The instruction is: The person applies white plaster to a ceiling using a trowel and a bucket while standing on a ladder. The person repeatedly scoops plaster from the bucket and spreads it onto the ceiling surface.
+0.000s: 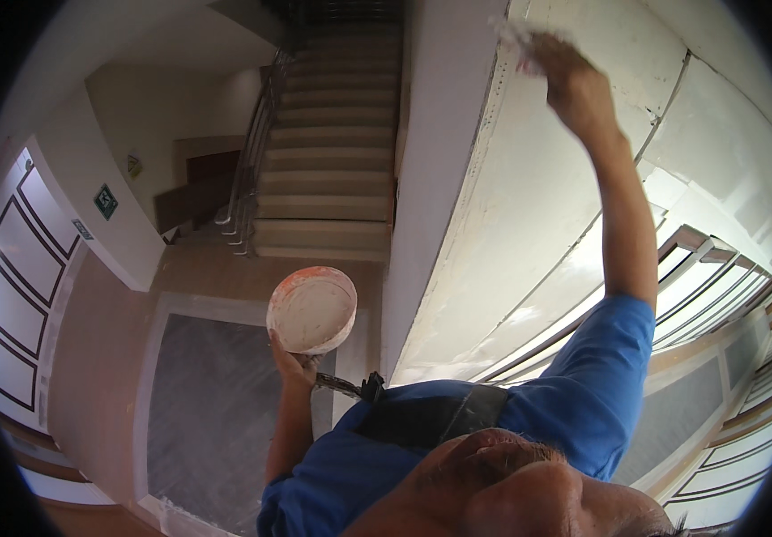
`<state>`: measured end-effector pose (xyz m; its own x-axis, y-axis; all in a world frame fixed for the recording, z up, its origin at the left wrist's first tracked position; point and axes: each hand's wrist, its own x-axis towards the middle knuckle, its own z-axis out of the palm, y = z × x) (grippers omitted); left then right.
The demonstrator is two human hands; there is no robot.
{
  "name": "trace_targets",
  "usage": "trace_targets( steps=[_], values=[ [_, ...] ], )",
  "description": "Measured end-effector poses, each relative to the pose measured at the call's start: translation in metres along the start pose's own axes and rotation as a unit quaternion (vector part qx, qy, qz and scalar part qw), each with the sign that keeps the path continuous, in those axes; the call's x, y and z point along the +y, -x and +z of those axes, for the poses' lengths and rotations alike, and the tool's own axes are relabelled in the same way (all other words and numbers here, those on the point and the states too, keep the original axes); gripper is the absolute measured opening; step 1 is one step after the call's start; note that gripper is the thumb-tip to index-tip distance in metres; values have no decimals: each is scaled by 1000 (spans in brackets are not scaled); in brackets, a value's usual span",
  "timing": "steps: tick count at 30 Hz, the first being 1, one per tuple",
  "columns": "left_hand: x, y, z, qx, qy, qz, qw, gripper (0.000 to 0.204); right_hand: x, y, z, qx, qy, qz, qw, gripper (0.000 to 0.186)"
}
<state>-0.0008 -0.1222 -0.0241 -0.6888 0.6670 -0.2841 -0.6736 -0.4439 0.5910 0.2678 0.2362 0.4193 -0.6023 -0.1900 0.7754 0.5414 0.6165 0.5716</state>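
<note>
My left hand (293,362) is wrapped round the lower side of a round bucket (344,333), held out in front of me on the left. The bucket has an orange-stained rim and pale whitish material inside. Raised high on the right, my right hand (578,89) is closed on a small whitish tool (522,43), blurred by motion, whose kind I cannot make out. The tool is at the edge of a pale panel surface (502,206), which has a rough, dotted strip along its edge. Whether it touches the panel cannot be told.
Beyond the bucket, a staircase (328,170) with a metal handrail (256,152) rises away. A grey floor panel (216,403) with a pale border lies below. White panelled doors (28,259) stand at the left. A railing (699,268) runs along the right.
</note>
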Motion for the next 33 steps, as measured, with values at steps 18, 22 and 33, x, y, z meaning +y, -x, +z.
trace_targets(
  steps=[18,22,33],
  values=[
    [0,0,-5,-2,-50,1,999,79,-94,-152,-60,-290,298,-3,910,25],
    [-4,5,-3,-9,-74,59,996,82,-101,-194,-38,-301,365,-5,881,25],
    [-6,-3,-6,-14,-14,12,1000,83,-147,-123,37,-455,310,-99,829,29]
  ],
)
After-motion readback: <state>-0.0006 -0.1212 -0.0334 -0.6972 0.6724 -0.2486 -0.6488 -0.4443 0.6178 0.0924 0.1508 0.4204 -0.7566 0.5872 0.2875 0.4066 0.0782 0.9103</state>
